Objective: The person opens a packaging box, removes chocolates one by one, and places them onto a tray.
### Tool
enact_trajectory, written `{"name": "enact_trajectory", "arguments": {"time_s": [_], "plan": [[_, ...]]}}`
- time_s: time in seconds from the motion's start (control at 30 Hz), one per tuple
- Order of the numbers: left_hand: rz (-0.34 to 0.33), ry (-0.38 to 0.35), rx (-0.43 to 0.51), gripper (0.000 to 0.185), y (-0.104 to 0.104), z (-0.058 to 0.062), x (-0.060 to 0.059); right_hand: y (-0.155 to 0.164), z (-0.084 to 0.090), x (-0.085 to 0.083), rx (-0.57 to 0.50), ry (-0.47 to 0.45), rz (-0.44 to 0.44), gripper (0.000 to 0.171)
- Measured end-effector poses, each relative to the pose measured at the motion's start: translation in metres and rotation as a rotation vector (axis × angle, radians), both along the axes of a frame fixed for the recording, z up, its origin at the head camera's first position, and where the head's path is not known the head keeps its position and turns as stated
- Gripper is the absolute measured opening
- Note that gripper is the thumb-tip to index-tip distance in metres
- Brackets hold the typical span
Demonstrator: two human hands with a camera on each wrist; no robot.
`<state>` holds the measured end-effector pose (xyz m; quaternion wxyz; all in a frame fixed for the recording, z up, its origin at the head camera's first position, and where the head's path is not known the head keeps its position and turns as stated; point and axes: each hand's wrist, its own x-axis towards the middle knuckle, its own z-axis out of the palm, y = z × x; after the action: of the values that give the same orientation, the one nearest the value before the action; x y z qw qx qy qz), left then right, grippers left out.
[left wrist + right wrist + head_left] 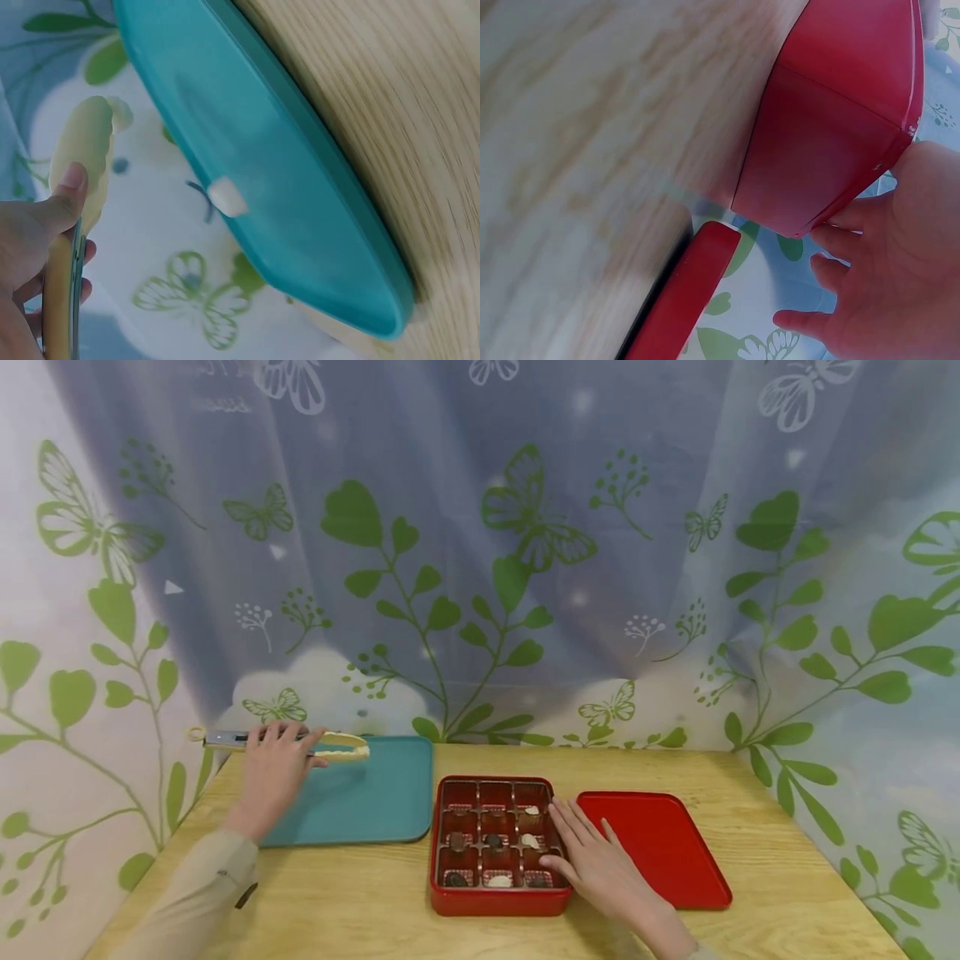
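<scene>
My left hand grips a pair of cream-tipped tongs by the metal handle at the back left corner of a teal tray. In the left wrist view my thumb lies along the tongs, beside the teal tray. My right hand rests with straight fingers on the right edge of a red box divided into compartments, several of which hold chocolates. In the right wrist view my fingers touch the red box.
A red lid lies flat to the right of the box; the lid's edge shows in the right wrist view. All of it sits on a wooden table. A leaf-and-butterfly curtain hangs behind.
</scene>
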<state>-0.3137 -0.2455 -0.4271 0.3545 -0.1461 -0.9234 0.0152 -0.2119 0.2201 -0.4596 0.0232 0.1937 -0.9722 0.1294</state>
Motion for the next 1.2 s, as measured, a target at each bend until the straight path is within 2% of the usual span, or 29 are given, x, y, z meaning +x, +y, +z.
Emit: {"name": "enact_trajectory", "arguments": {"time_s": [0.17,0.3,0.37,0.47,0.5,0.53,0.57,0.63,0.7,0.73,0.77,0.8,0.9,0.93,1.0,1.03,1.1,1.2], "plan": [[0.024,-0.022,-0.008,0.038,-0.011,-0.006,-0.012,0.000,-0.001,-0.001,0.005,0.001,-0.003,0.078],[0.081,-0.094,-0.043,0.036,-0.012,-0.007,-0.017,0.000,-0.001,0.000,0.005,0.005,-0.004,0.078],[0.047,-0.166,-0.053,0.034,-0.013,-0.007,-0.022,0.000,0.000,0.001,0.004,0.010,-0.003,0.077],[-0.029,-0.256,-0.050,0.034,-0.022,-0.015,-0.039,-0.001,0.001,0.003,0.003,0.018,-0.003,0.077],[-0.087,-0.247,-0.040,0.035,-0.034,-0.032,-0.057,-0.001,0.001,0.003,0.005,0.020,-0.003,0.077],[-0.118,-0.280,-0.037,0.037,-0.044,-0.046,-0.074,-0.001,0.001,0.003,0.005,0.021,-0.005,0.077],[-0.117,-0.289,-0.038,0.040,-0.054,-0.063,-0.092,-0.001,0.001,0.003,0.005,0.022,-0.005,0.077],[-0.180,-0.268,-0.033,0.042,-0.080,-0.108,-0.135,-0.001,0.001,0.002,0.009,0.025,-0.006,0.077],[-0.206,-0.246,-0.057,0.046,-0.097,-0.142,-0.167,0.000,0.001,0.002,0.015,0.026,-0.006,0.077],[-0.155,-0.279,-0.058,0.048,-0.091,-0.137,-0.162,-0.001,0.001,0.002,0.016,0.027,-0.005,0.077],[-0.126,-0.265,-0.054,0.048,-0.087,-0.133,-0.156,-0.001,0.001,0.001,0.019,0.029,-0.003,0.077],[-0.097,-0.232,-0.047,0.047,-0.078,-0.123,-0.144,-0.001,0.001,0.001,0.021,0.031,-0.002,0.077],[0.061,-0.188,-0.014,0.052,-0.031,-0.063,-0.082,-0.002,0.001,0.001,0.025,0.034,0.001,0.077],[0.094,-0.171,-0.006,0.055,-0.018,-0.045,-0.062,-0.002,0.001,0.001,0.025,0.033,0.002,0.077],[0.096,-0.108,-0.006,0.057,-0.001,-0.023,-0.034,-0.002,0.002,0.002,0.022,0.032,0.003,0.077],[0.091,-0.096,-0.007,0.059,0.005,-0.015,-0.024,-0.002,0.002,0.002,0.020,0.032,0.003,0.077],[0.070,-0.088,-0.014,0.062,0.015,-0.006,-0.008,-0.002,0.003,0.002,0.017,0.028,0.003,0.077],[0.018,-0.062,0.008,0.062,0.026,0.000,0.010,-0.001,0.003,0.002,0.015,0.023,0.003,0.077]]}}
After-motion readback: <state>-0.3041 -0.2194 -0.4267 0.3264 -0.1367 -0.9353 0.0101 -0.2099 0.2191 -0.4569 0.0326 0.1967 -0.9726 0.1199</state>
